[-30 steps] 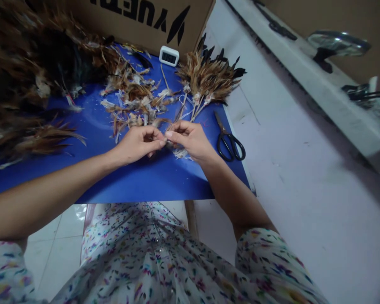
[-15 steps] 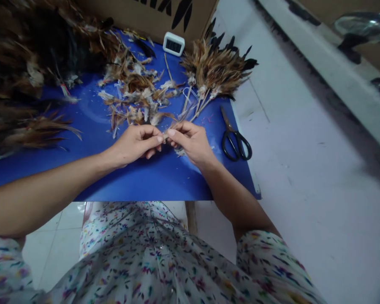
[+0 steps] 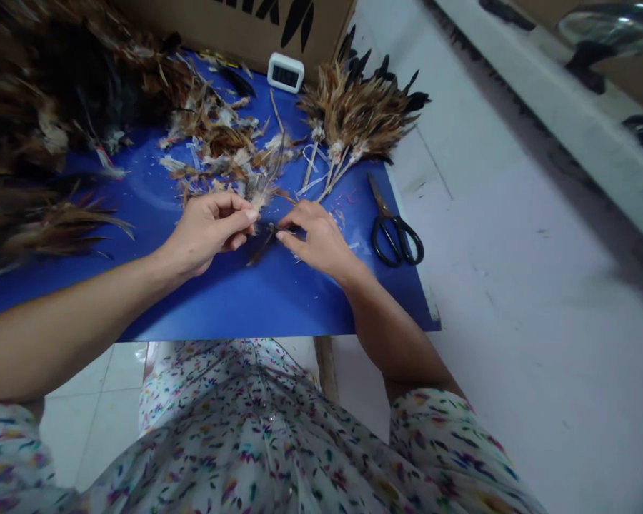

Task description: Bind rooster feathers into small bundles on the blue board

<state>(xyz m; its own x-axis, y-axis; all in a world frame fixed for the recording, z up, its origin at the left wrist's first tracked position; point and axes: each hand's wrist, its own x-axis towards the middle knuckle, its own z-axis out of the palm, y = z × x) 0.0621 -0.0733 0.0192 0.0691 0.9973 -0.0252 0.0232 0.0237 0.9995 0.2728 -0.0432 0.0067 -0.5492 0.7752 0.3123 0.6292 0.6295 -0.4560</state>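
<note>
My left hand (image 3: 211, 232) is closed in a pinch on a brown feather (image 3: 263, 194) with a pale fluffy base, which sticks up past the fingertips. Just to its right, my right hand (image 3: 317, 241) has thumb and forefinger slightly apart, close to a small dark brown feather (image 3: 261, 248); whether it touches that feather is unclear. Beyond both hands lies a loose heap of brown and white feathers (image 3: 230, 143). Bundles of brown feathers on thin sticks (image 3: 354, 107) rest at the back right of the blue table (image 3: 236, 300).
Black-handled scissors (image 3: 394, 232) lie near the table's right edge. A small white digital clock (image 3: 286, 73) stands before a cardboard box (image 3: 236, 32). Large dark feather bunches (image 3: 69, 78) fill the back left, with another brown bunch (image 3: 53, 221) nearer me. White wall (image 3: 514, 285) borders the right.
My hands were together, pinching something small between them. Now they have parted, the left moving leftward with the feather. The right fingers have loosened, and a dark feather shows between the hands.
</note>
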